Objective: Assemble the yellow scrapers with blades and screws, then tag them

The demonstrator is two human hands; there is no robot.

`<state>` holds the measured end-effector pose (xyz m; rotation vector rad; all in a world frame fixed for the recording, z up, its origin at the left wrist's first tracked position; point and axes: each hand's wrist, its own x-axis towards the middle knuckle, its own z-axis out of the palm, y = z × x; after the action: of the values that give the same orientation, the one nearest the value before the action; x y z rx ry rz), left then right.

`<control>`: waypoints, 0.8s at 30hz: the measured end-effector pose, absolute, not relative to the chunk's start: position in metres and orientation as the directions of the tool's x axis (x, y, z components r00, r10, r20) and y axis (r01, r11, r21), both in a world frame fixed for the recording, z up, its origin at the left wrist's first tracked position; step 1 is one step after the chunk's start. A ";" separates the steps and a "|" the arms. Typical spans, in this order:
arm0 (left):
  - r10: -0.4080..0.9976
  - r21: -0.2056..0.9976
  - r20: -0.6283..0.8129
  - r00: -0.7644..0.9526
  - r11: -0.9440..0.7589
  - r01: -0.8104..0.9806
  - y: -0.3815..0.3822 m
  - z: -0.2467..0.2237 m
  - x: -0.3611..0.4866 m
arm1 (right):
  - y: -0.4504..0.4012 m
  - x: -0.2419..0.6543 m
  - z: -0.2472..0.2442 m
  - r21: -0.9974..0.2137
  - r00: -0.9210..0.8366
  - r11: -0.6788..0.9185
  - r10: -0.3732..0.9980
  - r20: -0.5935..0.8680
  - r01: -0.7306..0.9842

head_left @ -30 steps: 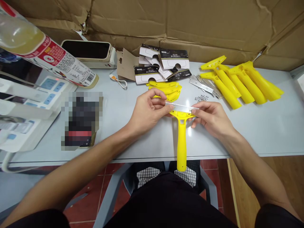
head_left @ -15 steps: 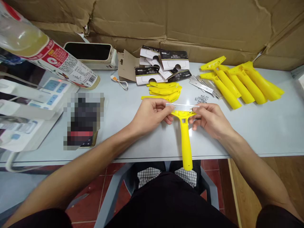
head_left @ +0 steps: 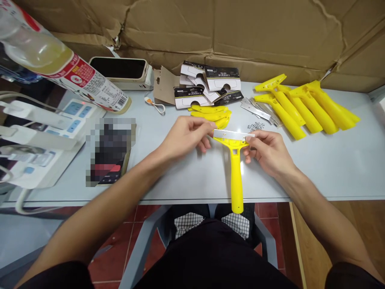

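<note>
My right hand (head_left: pixel 269 150) grips the right end of a yellow scraper handle (head_left: pixel 237 176), its thumb pressing on a metal blade (head_left: pixel 233 134). The blade lies across the scraper's wide head, with the grip pointing down past the table edge. My left hand (head_left: pixel 192 134) is at the blade's left corner, fingers loosely bent and apart, no longer pressing the blade. Whether its fingertips still touch the corner is unclear. Just behind it are several yellow cover strips (head_left: pixel 207 114). Small screws (head_left: pixel 256 127) lie in a pile behind my right hand.
Loose metal blades (head_left: pixel 255 109) and several yellow handles (head_left: pixel 313 106) lie at the back right. Printed cards (head_left: pixel 222 76) are heaped at the back. To the left are a bottle (head_left: pixel 96 82), a phone (head_left: pixel 110 156), a power strip (head_left: pixel 39 160) and a short cable (head_left: pixel 155 105).
My left thumb has come off the blade, and the left hand has shifted up and slightly left, uncovering the blade's left hole. My right hand still holds the scraper and blade.
</note>
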<state>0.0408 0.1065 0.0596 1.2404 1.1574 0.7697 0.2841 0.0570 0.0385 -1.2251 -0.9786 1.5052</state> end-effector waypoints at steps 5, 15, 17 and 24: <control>0.966 0.806 0.254 0.058 -0.244 0.540 0.128 0.053 0.016 | 0.059 0.285 0.036 -0.954 -0.051 -0.248 0.969 -0.243 -0.165; 0.775 0.329 0.343 0.530 -0.628 0.705 0.145 0.022 0.021 | 0.059 0.283 0.035 -0.955 -0.037 -0.252 0.968 -0.249 -0.155; 0.768 0.279 0.344 0.541 -0.634 0.722 0.144 0.020 0.025 | 0.060 0.281 0.036 -0.955 -0.030 -0.250 0.968 -0.248 -0.158; 0.739 0.301 0.478 0.475 -0.646 0.702 0.142 0.024 0.023 | 0.061 0.281 0.037 -0.955 -0.028 -0.250 0.968 -0.248 -0.158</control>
<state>0.0235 0.1421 0.0241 2.6432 1.2922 0.9050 0.2809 0.0608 0.0367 -1.2629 -0.9641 1.4691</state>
